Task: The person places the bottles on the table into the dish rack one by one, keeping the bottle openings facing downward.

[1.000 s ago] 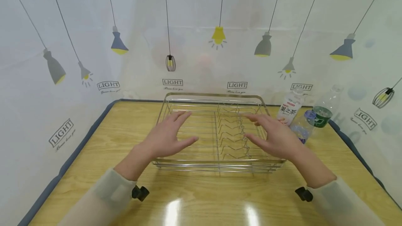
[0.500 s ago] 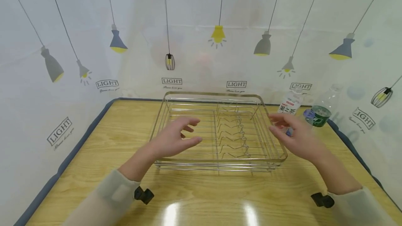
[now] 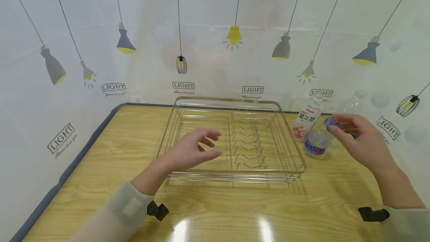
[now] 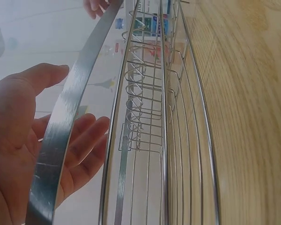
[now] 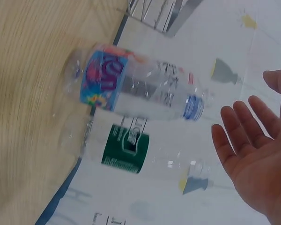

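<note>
My left hand hovers over the left part of a wire dish rack, its fingers loosely bent and holding nothing. In the left wrist view that hand shows behind the rack's flat metal rim. To the right of the rack, my right hand is near the blue cap of a clear bottle with a purple and blue label. In the right wrist view a gap separates the relaxed fingers from that capped bottle. Behind it stand a white-labelled fruit tea bottle and a green-labelled clear bottle.
The wooden table carries the rack and the bottles. A pale cloth printed with hanging lamps rises at the back and both sides, with a blue border along the table's edge. The rack has a row of wavy wire dividers.
My right hand has moved right, from over the rack to beside the bottles. My left hand has shifted slightly right and towards me over the rack, its fingers bending a little more.
</note>
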A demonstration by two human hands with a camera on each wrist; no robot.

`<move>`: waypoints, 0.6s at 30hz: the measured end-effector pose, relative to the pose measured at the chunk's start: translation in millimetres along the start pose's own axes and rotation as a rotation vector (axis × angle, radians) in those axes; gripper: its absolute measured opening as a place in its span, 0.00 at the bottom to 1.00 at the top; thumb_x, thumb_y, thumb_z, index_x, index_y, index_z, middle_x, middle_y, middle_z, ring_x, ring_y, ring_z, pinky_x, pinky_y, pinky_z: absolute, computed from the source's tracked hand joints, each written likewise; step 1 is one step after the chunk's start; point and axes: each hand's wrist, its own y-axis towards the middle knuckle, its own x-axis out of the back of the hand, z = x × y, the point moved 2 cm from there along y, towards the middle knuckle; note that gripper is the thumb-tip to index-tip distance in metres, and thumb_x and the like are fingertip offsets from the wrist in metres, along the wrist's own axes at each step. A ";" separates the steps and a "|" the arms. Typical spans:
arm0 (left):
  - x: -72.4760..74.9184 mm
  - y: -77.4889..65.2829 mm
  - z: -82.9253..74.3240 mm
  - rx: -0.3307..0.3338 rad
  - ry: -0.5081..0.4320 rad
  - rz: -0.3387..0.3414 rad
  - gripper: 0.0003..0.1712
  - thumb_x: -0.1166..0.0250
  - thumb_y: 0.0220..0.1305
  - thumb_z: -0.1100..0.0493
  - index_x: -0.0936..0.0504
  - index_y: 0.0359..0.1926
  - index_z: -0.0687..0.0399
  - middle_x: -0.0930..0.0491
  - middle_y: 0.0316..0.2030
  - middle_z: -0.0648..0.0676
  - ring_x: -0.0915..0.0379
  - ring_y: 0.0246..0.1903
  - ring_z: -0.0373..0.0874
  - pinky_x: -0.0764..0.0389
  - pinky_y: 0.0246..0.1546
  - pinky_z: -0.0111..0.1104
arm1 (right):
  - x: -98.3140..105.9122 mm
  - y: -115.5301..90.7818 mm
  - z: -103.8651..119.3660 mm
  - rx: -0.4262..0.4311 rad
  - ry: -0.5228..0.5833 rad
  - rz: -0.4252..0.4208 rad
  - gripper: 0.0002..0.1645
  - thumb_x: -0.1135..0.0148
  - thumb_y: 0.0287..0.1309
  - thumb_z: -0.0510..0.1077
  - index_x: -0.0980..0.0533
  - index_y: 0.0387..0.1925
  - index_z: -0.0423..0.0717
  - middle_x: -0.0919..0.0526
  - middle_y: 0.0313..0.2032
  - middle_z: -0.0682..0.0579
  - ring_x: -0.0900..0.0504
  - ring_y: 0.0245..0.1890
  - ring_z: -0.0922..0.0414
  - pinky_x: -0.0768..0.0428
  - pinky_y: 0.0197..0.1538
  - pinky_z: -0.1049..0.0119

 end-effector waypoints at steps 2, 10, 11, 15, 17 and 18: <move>-0.4 -0.4 -1.3 -0.001 0.000 -0.001 0.34 0.27 0.75 0.45 0.24 0.76 0.47 0.19 0.69 0.51 0.18 0.63 0.48 0.14 0.62 0.43 | 3.4 0.4 -9.9 -0.036 0.006 0.012 0.32 0.37 0.81 0.52 0.28 0.76 0.41 0.22 0.66 0.35 0.35 0.46 0.87 0.31 0.43 0.87; -1.2 0.1 -3.0 -0.017 -0.015 0.011 0.32 0.27 0.75 0.46 0.23 0.75 0.47 0.18 0.67 0.51 0.17 0.62 0.47 0.14 0.62 0.44 | -7.1 0.6 -47.6 -0.185 0.092 0.167 0.49 0.38 0.81 0.59 0.46 0.85 0.35 0.34 0.74 0.28 0.25 0.54 0.74 0.28 0.40 0.86; -1.6 0.3 -2.9 -0.018 -0.017 0.013 0.32 0.28 0.76 0.46 0.23 0.75 0.47 0.18 0.67 0.50 0.17 0.62 0.47 0.14 0.62 0.44 | -10.8 0.5 -50.8 -0.201 0.111 0.199 0.51 0.38 0.81 0.59 0.49 0.85 0.35 0.36 0.76 0.26 0.22 0.59 0.64 0.27 0.40 0.86; -3.6 1.2 -2.5 -0.031 -0.030 0.025 0.31 0.28 0.76 0.47 0.22 0.74 0.48 0.18 0.67 0.51 0.17 0.62 0.47 0.14 0.62 0.43 | -25.6 0.7 -58.9 -0.243 0.143 0.298 0.57 0.39 0.81 0.59 0.57 0.86 0.32 0.43 0.78 0.20 0.33 0.73 0.22 0.18 0.48 0.75; -4.4 1.4 -2.5 -0.034 -0.035 0.030 0.31 0.28 0.76 0.47 0.22 0.74 0.48 0.18 0.67 0.51 0.17 0.62 0.47 0.14 0.62 0.43 | -32.1 1.2 -61.4 -0.264 0.161 0.327 0.59 0.39 0.81 0.60 0.61 0.86 0.31 0.46 0.79 0.19 0.38 0.75 0.19 0.14 0.59 0.58; -4.6 1.5 -2.7 -0.035 -0.038 0.031 0.31 0.28 0.76 0.48 0.22 0.74 0.48 0.18 0.67 0.51 0.17 0.62 0.47 0.14 0.62 0.43 | -34.8 1.6 -62.4 -0.272 0.163 0.336 0.60 0.39 0.81 0.60 0.62 0.87 0.31 0.47 0.80 0.19 0.39 0.76 0.19 0.16 0.64 0.48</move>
